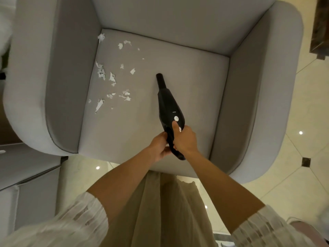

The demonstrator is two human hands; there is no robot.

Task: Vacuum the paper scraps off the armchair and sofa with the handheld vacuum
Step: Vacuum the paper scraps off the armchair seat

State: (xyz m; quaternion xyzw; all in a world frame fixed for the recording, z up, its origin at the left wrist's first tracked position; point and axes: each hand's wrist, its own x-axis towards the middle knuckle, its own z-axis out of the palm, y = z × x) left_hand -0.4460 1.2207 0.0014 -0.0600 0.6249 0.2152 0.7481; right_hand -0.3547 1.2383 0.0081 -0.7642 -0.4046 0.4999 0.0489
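A black handheld vacuum (pixel 169 107) points away from me over the seat of a light grey armchair (pixel 178 82). My right hand (pixel 185 139) grips its handle, with the thumb lying just below the round white button. My left hand (pixel 159 146) holds the handle's rear end from the left. The nozzle tip sits near the seat's middle. Several white paper scraps (pixel 110 79) lie scattered over the left half of the seat, to the left of the nozzle and apart from it.
The armchair's thick armrests (pixel 58 77) and backrest (pixel 178 20) wall the seat on three sides. A grey sofa edge (pixel 30 177) stands at the lower left. Glossy cream floor tiles (pixel 302 122) spread to the right. A dark furniture piece (pixel 320 24) sits at the upper right.
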